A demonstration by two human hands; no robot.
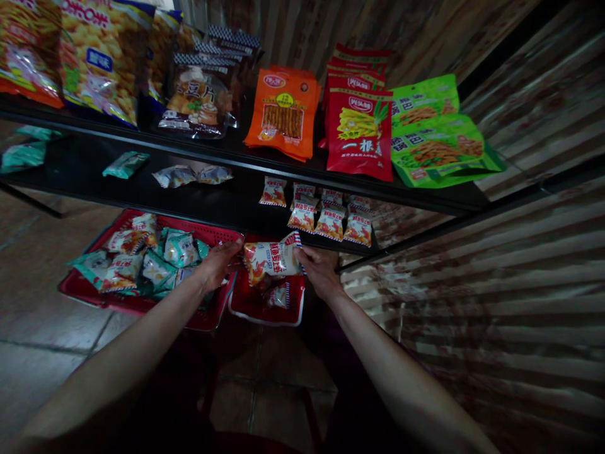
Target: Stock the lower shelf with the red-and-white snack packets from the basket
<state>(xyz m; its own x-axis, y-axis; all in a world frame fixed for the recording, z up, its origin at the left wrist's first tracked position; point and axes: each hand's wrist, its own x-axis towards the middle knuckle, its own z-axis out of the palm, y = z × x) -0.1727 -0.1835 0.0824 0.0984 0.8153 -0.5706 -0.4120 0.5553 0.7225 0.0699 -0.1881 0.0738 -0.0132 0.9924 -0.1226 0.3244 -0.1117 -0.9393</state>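
A white-and-orange snack bag (271, 260) with red lettering lies level between my two hands, above a small red basket (267, 317). My right hand (321, 271) pinches the bag's striped right end. At its left edge is my left hand (220, 263), closed, with some fingers hidden behind the bag and the corner of a larger red basket (111, 221). That basket holds several teal snack bags (179, 249) and white-and-orange ones (121, 272). Another small bag (278, 296) lies inside the small basket.
On the lower black shelf (208, 205) stand several matching bags (329, 222) in rows, with silvery bags (174, 176) and a teal bag (126, 164) leftward. The upper shelf carries orange packets (283, 116), red packets (359, 132) and green packets (439, 148). A striped curtain-like surface (520, 302) borders the right.
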